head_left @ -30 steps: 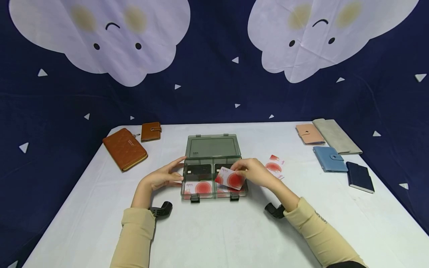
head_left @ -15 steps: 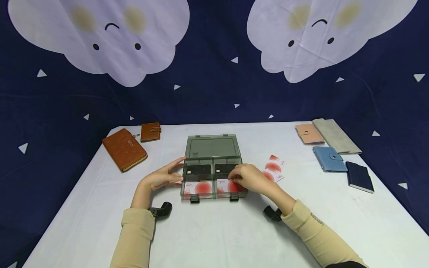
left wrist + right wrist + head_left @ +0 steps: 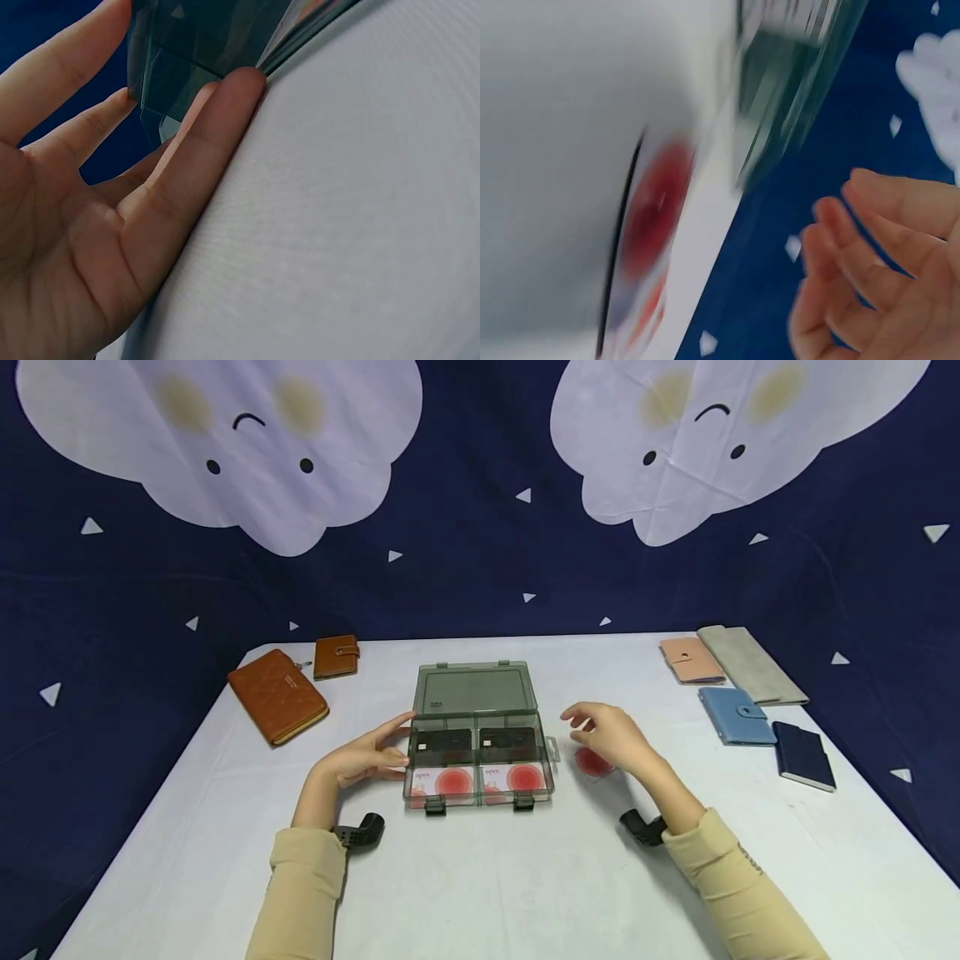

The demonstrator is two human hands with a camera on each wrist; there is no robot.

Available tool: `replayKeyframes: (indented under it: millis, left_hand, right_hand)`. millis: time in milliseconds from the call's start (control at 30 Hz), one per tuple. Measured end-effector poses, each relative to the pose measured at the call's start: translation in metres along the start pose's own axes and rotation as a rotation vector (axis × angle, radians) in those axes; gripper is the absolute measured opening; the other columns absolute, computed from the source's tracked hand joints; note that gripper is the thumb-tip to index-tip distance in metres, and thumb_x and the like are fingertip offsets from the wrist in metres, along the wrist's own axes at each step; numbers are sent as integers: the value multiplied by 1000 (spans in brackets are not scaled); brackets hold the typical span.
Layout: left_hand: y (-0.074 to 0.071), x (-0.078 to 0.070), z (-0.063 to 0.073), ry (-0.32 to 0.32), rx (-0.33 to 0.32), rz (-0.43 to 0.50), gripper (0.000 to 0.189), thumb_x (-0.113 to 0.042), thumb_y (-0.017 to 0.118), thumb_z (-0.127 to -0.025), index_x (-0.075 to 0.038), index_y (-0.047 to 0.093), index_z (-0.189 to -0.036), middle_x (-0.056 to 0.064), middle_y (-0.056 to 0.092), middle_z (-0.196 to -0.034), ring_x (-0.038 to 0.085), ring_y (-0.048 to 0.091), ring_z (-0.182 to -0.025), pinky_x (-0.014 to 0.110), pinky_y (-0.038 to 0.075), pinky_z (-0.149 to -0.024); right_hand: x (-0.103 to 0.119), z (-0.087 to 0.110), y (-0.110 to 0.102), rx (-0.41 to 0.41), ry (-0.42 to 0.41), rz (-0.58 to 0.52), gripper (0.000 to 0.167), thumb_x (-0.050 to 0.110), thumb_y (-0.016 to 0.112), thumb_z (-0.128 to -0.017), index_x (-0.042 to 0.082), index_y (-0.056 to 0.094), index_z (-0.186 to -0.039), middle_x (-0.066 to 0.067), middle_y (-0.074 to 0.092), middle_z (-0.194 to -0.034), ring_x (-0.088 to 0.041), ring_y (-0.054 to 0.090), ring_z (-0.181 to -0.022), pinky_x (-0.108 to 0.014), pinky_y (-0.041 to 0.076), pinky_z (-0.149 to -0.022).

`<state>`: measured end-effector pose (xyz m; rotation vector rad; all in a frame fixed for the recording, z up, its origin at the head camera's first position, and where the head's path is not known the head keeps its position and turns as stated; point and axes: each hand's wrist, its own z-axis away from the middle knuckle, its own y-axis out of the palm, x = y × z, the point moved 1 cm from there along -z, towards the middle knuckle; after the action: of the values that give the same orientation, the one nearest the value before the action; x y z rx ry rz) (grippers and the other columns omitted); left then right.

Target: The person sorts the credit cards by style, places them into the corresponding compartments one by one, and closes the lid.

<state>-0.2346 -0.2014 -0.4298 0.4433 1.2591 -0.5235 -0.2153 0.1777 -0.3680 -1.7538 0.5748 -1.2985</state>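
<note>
In the head view, a translucent grey-green plastic box [image 3: 476,688] lies with its lid folded back. Black cards [image 3: 450,742] with a chip sit in its two rear compartments. Its two front compartments hold white cards with a red circle [image 3: 453,781]. My left hand [image 3: 360,758] touches the box's left side with extended fingers, and the left wrist view shows the fingertips [image 3: 244,82] right against its wall. To the right of the box, my right hand [image 3: 611,739] hovers with relaxed fingers and holds nothing. Beneath it lies a red-and-white card [image 3: 594,762], partly hidden by the hand.
A brown zip wallet [image 3: 279,697] and a small brown wallet [image 3: 336,657] lie at the back left. On the right are a pink wallet [image 3: 692,660], a grey-beige pouch [image 3: 756,668], a blue wallet [image 3: 737,716] and a navy booklet [image 3: 804,756].
My right hand has laid a red-and-white card in the front right compartment, let it go, and moved right over the loose cards. The left hand has stayed at the box.
</note>
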Motion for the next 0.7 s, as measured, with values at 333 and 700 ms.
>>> replayKeyframes:
  millis: [333, 700]
  left_hand:
    - [1, -1, 0, -5, -6, 1, 87, 0, 61, -86, -19, 5, -150, 21, -2, -151, 11, 56, -84, 42, 47, -91]
    - [0, 1, -1, 0, -6, -3, 87, 1, 60, -86, -19, 5, -150, 22, -1, -151, 11, 56, -84, 44, 47, -91]
  right_hand:
    - [-35, 12, -10, 249, 390, 263, 80, 42, 78, -66, -4, 42, -121, -34, 47, -112, -52, 48, -100, -60, 44, -74]
    - [-50, 2, -7, 295, 343, 214, 83, 37, 83, -61, -16, 43, -111, -33, 52, -103, -47, 51, -95, -55, 45, -79]
